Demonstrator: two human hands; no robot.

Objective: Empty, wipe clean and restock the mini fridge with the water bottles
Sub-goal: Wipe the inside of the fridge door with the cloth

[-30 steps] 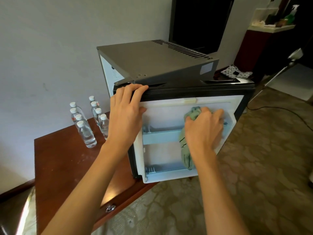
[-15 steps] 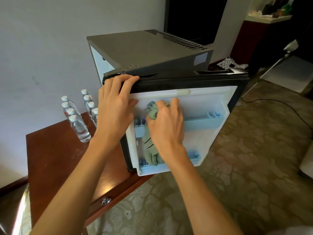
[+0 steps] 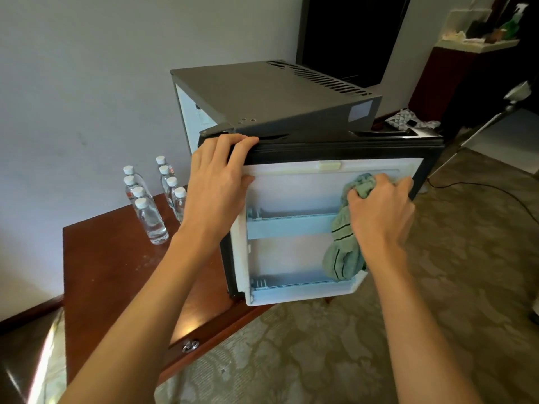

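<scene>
- The mini fridge point(image 3: 277, 94) is sitting on the back corner of a wooden table point(image 3: 110, 272), grey top towards us, and its door point(image 3: 291, 193) is standing wide open with the white inner liner facing the camera.
- The left hand point(image 3: 215, 182) is gripping that door at its top left corner, fingers curling over the black upper edge and thumb lying against the liner.
- The right hand point(image 3: 379, 211) is bunching a green cloth point(image 3: 344, 255) in its curled fingers and pressing it onto the liner's upper right corner.
- The upper door shelf point(image 3: 291, 225) is taking the cloth's loose tail across its right end, and that tail is hanging on down to the right end of the lower door shelf point(image 3: 300, 284); the rest of both pale blue racks is showing bare plastic.
- The fridge's main compartment is hiding behind the door, so what is in it cannot be told.
- The water bottles point(image 3: 150, 220), eight white caps in two rows, are standing upright on the table just left of the fridge, near the wall, each showing clear liquid.
- A metal drawer knob point(image 3: 190, 345) is glinting on the table's front edge.
- Patterned carpet point(image 3: 437, 287) is spreading out to the right, with a dark cable point(image 3: 481, 188) trailing across it.
- A dark cabinet point(image 3: 455, 83) is standing in the far right corner, carrying small items too blurred to name.
</scene>
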